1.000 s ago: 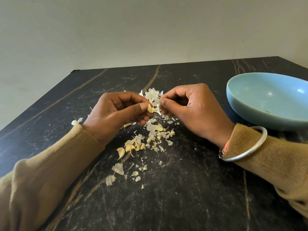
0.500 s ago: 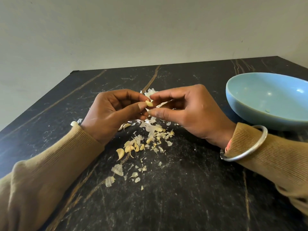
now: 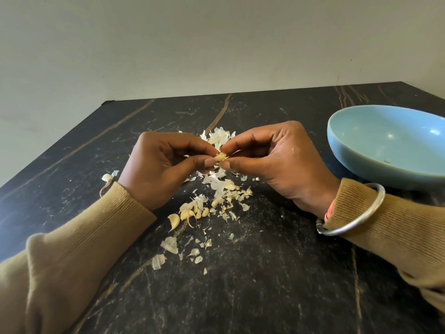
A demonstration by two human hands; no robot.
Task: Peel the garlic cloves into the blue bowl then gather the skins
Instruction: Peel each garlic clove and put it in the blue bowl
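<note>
Table (image 3: 265, 285): one pinched clove (image 3: 220, 156), one bowl (image 3: 375, 141)

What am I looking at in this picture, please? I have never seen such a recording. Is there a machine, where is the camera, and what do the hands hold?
There is no machine here. A person wears one camera on the head, so the picture looks forward and down at their own two bare hands. The left hand and the right hand together pinch one small garlic clove between the fingertips, above a dark veined table. Under and behind the hands lie loose white garlic skins, and nearer the person a few more garlic cloves. On the right stands a blue bowl; it holds only a tiny pale bit, too small to name.
</note>
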